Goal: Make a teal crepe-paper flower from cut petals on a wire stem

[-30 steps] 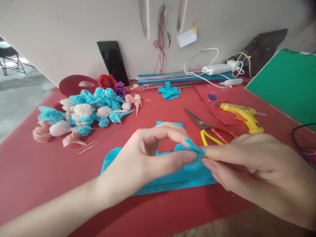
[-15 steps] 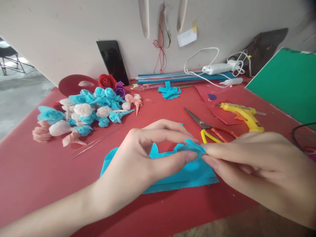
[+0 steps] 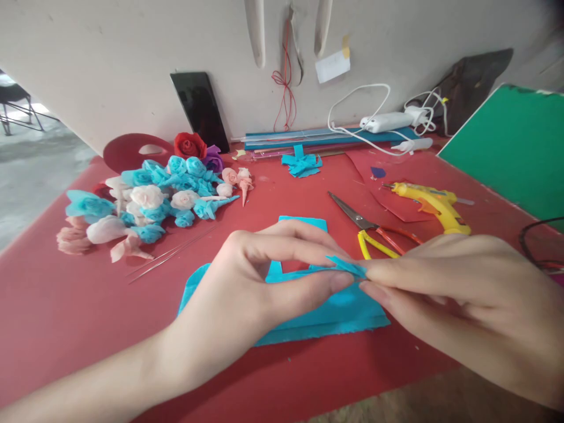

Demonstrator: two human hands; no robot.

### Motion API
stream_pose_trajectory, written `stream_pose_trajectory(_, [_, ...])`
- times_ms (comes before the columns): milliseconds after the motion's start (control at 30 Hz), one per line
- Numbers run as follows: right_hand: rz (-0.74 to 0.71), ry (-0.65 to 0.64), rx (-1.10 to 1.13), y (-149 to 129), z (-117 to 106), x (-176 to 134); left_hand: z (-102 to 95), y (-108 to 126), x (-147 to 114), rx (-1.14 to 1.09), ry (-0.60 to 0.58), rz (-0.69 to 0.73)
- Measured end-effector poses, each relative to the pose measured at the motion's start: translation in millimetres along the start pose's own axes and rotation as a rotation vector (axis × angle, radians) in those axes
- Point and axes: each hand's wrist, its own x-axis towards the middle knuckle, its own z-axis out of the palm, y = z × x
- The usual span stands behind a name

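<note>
Between both hands is a small blue crepe paper strip (image 3: 346,266). My left hand (image 3: 264,276) pinches its left part between thumb and fingers. The thumb and forefinger of my right hand (image 3: 449,288) are closed on its right end; the other fingers curl underneath. Below them, a larger folded sheet of blue crepe paper (image 3: 326,320) lies on the table, partly covered by the left hand. Just beyond the right hand rest scissors (image 3: 363,223) with yellow and red handles, blades apart.
Blue, white and pink paper flowers (image 3: 150,200) are heaped at the left, beside thin wires (image 3: 165,258). A yellow glue gun (image 3: 432,202) lies at the right near a green board (image 3: 511,147). Blue strips (image 3: 302,161), a phone (image 3: 200,108) and a power strip (image 3: 388,121) are farther back.
My left fingers have come down onto the strip, which now looks flatter and less rounded between them. More of the blue paper behind the left hand shows. The right hand has barely moved.
</note>
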Motion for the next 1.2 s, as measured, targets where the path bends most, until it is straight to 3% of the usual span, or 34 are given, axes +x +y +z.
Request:
stream_pose_trajectory(333, [0.019, -0.062, 0.036, 0, -1, 2, 0.4, 1, 1, 0.026, -0.019, 0.029])
stream_pose_trajectory(767, [0.041, -0.067, -0.012, 1, 3, -1, -0.3, -2, 0, 0.018, 0.065, 0.063])
stream_pose_trajectory(1200, [0.059, 0.039, 0.076, -2, 3, 9, 4.0, -5, -1, 0.002, 0.07, 0.008])
